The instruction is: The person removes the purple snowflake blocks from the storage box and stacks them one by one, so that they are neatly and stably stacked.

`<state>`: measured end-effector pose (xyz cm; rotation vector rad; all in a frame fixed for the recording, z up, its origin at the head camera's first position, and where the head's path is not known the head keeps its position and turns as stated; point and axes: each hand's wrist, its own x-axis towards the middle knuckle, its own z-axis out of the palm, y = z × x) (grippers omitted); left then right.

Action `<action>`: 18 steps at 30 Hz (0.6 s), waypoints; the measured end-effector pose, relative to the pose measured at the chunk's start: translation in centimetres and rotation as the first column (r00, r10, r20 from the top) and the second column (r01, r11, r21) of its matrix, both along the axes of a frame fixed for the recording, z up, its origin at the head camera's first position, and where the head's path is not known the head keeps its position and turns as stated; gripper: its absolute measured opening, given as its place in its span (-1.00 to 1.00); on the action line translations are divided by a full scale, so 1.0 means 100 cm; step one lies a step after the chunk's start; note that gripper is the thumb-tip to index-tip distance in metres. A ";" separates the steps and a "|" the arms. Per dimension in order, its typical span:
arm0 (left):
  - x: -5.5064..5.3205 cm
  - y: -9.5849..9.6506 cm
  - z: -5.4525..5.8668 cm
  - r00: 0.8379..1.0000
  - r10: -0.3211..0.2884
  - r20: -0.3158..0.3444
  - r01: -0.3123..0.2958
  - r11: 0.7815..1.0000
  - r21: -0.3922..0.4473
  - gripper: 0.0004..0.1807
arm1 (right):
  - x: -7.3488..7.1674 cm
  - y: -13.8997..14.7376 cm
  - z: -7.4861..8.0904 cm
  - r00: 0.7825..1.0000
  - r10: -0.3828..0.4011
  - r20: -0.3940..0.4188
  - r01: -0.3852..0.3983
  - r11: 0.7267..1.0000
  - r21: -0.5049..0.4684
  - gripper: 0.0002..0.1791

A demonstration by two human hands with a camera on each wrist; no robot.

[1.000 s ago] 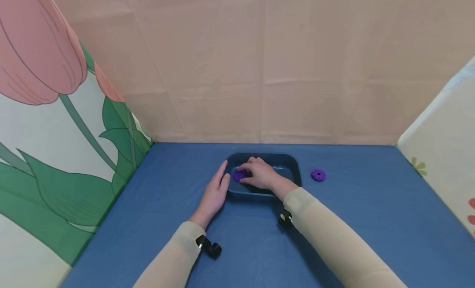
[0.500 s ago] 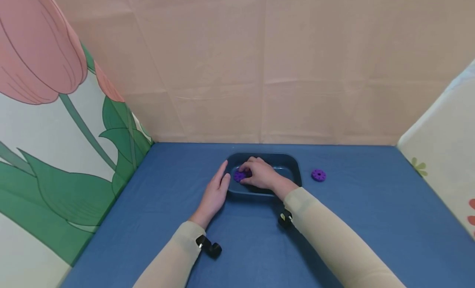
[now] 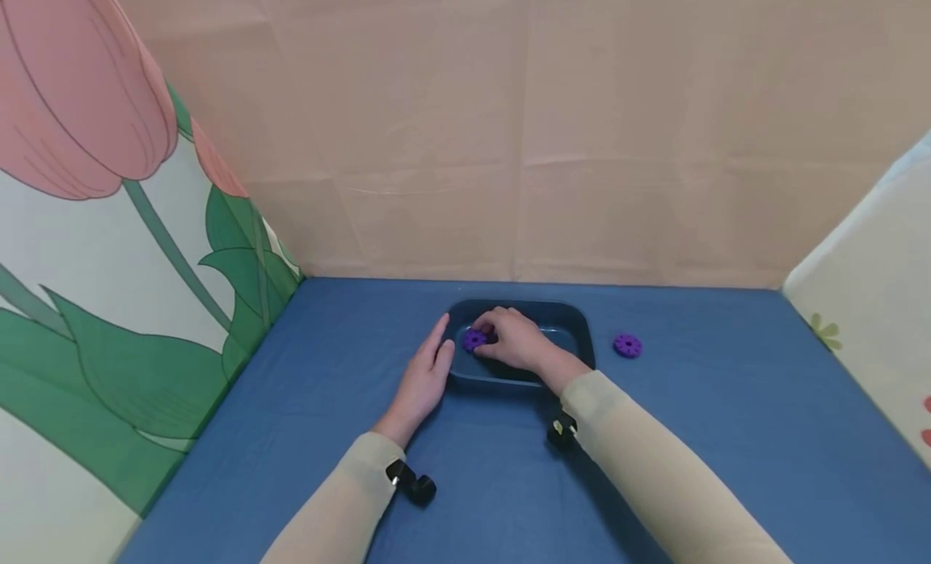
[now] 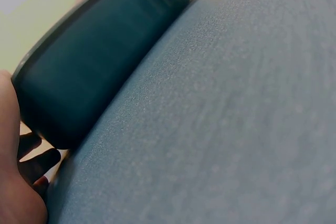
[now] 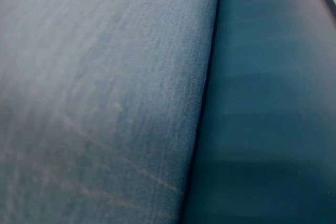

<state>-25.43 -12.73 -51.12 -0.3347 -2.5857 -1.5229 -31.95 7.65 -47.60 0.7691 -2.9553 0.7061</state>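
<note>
A dark blue tray (image 3: 527,381) stands toward the far edge of the table. Inside it, at the left end, is a purple disc (image 3: 473,342) with a hole in its middle and notches around its edge. My right hand (image 3: 515,338) reaches over the near rim and pinches this disc between thumb and fingers. Along the tray's left end lies my left hand (image 3: 422,378), its fingers straight and the thumb at the near corner. The left wrist view shows the tray's outer wall (image 4: 105,51) beside part of that hand. In the right wrist view the right hand is out of sight.
A second purple disc (image 3: 628,346) lies on the blue table cover (image 3: 698,402), right of the tray. Behind the table rises a beige cloth wall (image 3: 582,144). Side walls stand left and right, the left one printed with tulips. Black wrist cameras hang below both sleeves.
The disc in my right hand has shifted slightly toward the back of the tray. My left hand stays against the tray's left end. The whole view has moved a little.
</note>
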 end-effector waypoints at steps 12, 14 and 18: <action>0.004 0.007 -0.004 1.000 0.001 0.006 -0.001 1.000 -0.002 -0.32 | 0.007 0.014 0.008 0.999 -0.044 -0.015 0.042 0.996 -0.078 -0.56; 0.004 0.008 -0.004 1.000 0.002 0.007 -0.002 1.000 -0.001 -0.32 | 0.009 0.016 0.011 0.998 -0.056 -0.012 0.055 0.994 -0.097 -0.56; 0.006 0.008 -0.003 1.000 0.001 0.016 -0.001 1.000 0.002 -0.32 | 0.014 0.021 0.019 0.997 -0.076 -0.005 0.075 0.988 -0.131 -0.55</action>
